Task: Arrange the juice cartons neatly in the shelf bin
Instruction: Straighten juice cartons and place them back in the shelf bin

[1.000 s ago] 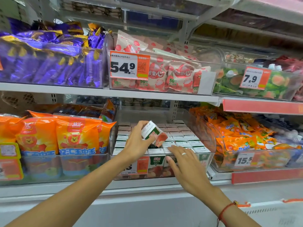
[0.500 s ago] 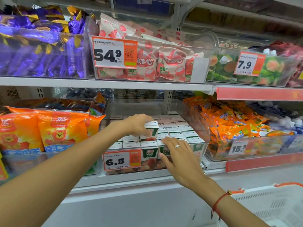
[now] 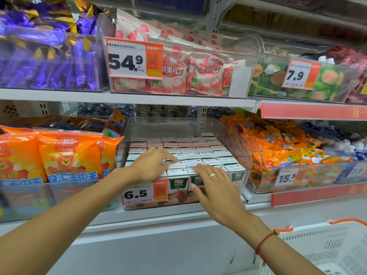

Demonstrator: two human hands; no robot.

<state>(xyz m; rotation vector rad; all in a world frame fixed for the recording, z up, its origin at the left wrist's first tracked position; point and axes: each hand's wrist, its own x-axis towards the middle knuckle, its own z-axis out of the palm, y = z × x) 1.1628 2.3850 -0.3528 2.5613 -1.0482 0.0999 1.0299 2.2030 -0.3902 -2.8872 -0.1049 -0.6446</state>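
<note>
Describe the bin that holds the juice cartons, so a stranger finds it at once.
Look at the lower shelf, between two bins of orange snack packs. The clear juice bin holds neat rows of small white-topped cartons and alone bears the 6.5 price tag.

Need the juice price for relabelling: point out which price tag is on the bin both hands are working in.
The 6.5 price tag, on the front of the juice carton bin. The 54.9, 7.9 and 15.5 tags hang on other bins.

Stocked white store shelves [image 3: 127, 97], white basket [image 3: 327, 247] below
</note>
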